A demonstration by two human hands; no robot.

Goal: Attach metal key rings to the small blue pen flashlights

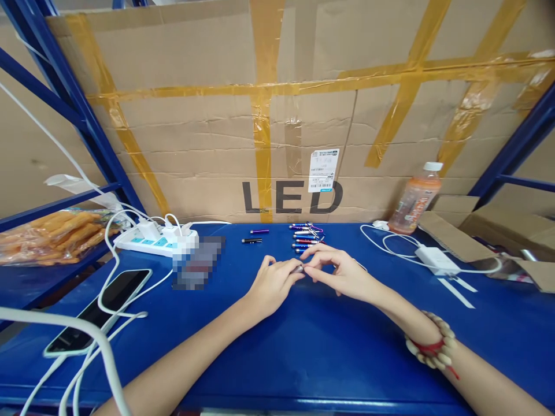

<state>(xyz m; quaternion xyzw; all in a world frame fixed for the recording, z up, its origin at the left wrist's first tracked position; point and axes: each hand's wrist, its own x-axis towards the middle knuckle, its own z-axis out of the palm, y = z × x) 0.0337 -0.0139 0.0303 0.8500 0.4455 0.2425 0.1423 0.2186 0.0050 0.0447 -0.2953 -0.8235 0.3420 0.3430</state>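
My left hand (271, 283) is closed around a small silver tube (298, 269), whose end shows between the fingers; the rest is hidden. The thumb and forefinger of my right hand (340, 270) pinch together at that end of the tube, and its other fingers curl below. Just beyond my hands lies a group of several small metal penlights (306, 236), blue, red and silver, some with thin cords. Left of the group, a purple tube (259, 231) and a black penlight (252, 240) lie apart on the blue table (329, 352).
A white power strip (151, 241) with plugs, a phone (99, 312) and loose white cables (108, 358) occupy the left. At right are a drink bottle (415, 199), a white charger (437, 260) and an open carton (511, 225). A large cardboard box (195, 144) stands behind.
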